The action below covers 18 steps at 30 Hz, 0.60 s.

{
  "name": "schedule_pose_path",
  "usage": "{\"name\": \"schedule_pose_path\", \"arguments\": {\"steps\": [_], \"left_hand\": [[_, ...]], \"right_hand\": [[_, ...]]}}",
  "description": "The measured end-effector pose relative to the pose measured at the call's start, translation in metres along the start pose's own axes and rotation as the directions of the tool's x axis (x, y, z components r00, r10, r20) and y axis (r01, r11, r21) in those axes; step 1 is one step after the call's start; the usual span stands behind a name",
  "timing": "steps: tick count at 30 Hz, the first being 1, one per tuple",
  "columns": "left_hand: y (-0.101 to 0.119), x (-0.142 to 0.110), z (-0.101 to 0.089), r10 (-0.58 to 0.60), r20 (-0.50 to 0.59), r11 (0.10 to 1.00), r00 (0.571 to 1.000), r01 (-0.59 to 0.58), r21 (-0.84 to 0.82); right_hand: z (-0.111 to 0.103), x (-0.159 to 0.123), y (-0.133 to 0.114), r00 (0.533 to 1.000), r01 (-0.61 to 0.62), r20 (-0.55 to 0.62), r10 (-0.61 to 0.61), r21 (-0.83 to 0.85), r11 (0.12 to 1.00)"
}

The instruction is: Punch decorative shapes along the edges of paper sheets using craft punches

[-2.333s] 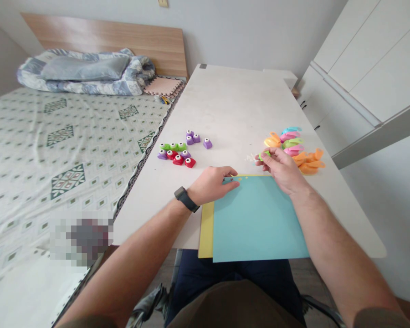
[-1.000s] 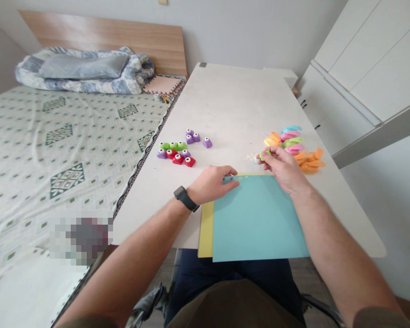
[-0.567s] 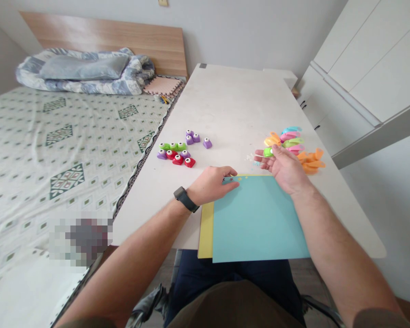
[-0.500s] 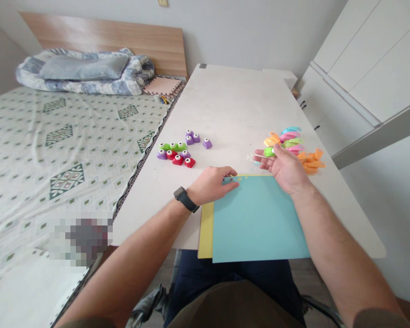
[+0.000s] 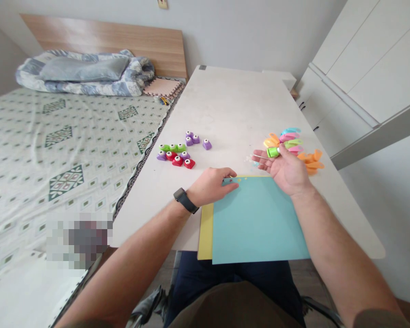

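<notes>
Green paper punch [image 5: 273, 152] pinched, blue card [image 5: 256, 223] pinned.
Our right hand [image 5: 287, 172] pinches it, palm up; our left hand [image 5: 210, 187] presses on the card's far corner.

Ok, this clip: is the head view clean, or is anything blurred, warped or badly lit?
In the head view, the light is soft and even, without harsh glare; the right hand and green craft punch look sharp; a pixelated patch covers part of the bed; the wide lens warps the white table.
</notes>
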<state>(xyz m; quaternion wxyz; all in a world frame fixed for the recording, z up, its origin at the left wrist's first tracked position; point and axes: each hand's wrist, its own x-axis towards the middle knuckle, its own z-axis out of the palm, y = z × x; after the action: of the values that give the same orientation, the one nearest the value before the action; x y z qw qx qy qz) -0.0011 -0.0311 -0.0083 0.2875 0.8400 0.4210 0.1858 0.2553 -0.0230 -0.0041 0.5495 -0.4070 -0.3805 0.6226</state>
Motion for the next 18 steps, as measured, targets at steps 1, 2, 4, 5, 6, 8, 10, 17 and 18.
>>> {"name": "schedule_pose_path", "arguments": {"steps": [1,2,4,5,6,8,10,17,18], "left_hand": [[-0.0001,0.0,0.0,-0.001,0.002,1.0,1.0,0.001,0.0],[-0.0001,0.0,-0.0001,-0.001,0.005,1.0,1.0,0.001,0.0],[-0.0002,0.0,-0.0002,0.0,0.006,1.0,1.0,0.0,0.002],[-0.0002,0.0,-0.0003,0.002,0.007,1.0,1.0,-0.002,0.002],[-0.0002,-0.0001,-0.0004,0.004,0.006,1.0,1.0,-0.004,0.001],[0.0,-0.0003,-0.0006,0.002,0.006,1.0,1.0,-0.002,0.002],[0.0003,-0.0004,-0.0008,-0.005,0.01,1.0,1.0,0.005,0.003],[0.0008,-0.0003,-0.0013,-0.002,0.009,1.0,1.0,0.002,-0.001],[0.0006,-0.0002,-0.0013,0.0,0.01,1.0,1.0,0.0,0.001]], "right_hand": [[-0.0002,0.0002,-0.0001,1.0,-0.001,0.002,0.001,0.001,1.0],[-0.0003,0.0003,-0.0001,1.0,-0.002,0.005,0.002,0.001,1.0],[-0.0005,0.0004,-0.0003,1.0,-0.004,0.011,0.004,-0.005,1.0],[-0.0004,0.0003,-0.0004,1.0,-0.005,0.012,0.005,-0.011,1.0],[-0.0002,0.0,-0.0006,1.0,-0.004,0.013,0.004,-0.02,1.0],[0.0003,-0.0006,-0.0012,1.0,0.002,0.006,-0.001,-0.043,0.999],[0.0008,-0.0013,-0.0018,1.0,0.003,-0.003,-0.003,-0.069,0.998],[0.0003,-0.0012,-0.0023,1.0,0.004,0.007,-0.004,-0.071,0.997],[0.0004,-0.0012,-0.0023,1.0,0.007,0.012,-0.006,-0.06,0.998]]}}
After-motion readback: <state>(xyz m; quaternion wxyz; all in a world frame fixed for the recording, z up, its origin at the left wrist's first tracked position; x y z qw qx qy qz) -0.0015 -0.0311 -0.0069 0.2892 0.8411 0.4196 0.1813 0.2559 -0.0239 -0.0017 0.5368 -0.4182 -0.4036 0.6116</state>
